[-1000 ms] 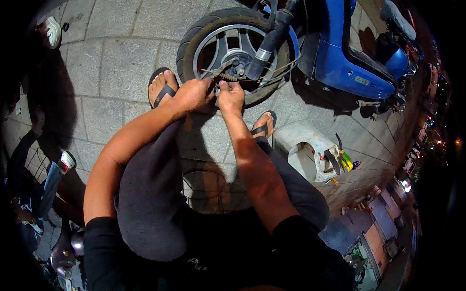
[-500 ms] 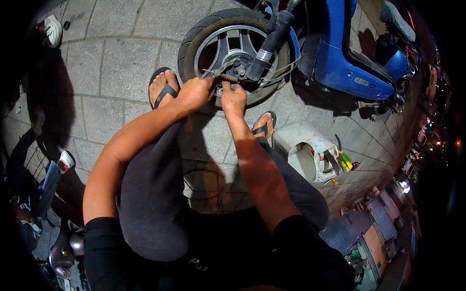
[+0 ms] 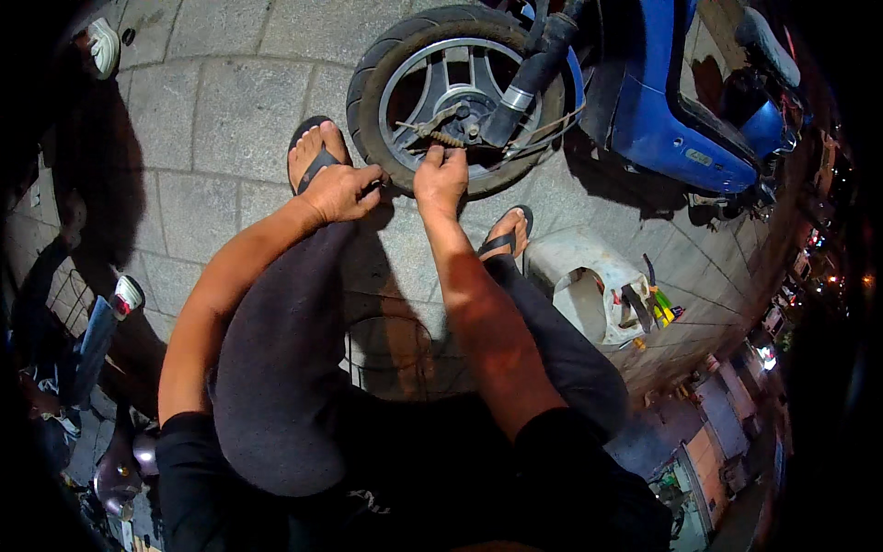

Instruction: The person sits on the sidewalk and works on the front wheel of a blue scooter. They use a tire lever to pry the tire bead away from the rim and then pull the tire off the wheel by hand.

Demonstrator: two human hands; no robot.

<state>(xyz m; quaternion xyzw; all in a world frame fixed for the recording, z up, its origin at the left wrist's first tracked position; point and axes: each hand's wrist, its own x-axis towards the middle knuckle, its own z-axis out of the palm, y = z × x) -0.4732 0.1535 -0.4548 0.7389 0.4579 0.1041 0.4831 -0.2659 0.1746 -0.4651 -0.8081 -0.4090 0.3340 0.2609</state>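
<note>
Blue scooter (image 3: pixel 635 120) at upper right, its wheel (image 3: pixel 370 110) at upper centre.
Left hand (image 3: pixel 338 195), left of centre, curled; right hand (image 3: pixel 441 187), upper centre, pinched narrow, its hold unclear. Coiled spring (image 3: pixel 447 140) just above that hand; small dark object (image 3: pixel 372 188) in the left hand's grasp.

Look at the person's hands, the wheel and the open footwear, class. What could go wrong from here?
The bare right hand is right by the coiled spring, so a slip might pinch or scrape it.

The toes of the left foot sit uncovered in a flip-flop near the tyre; a shifting wheel could hurt them.

Items jutting from the white container near the right foot might be knocked loose.
</note>
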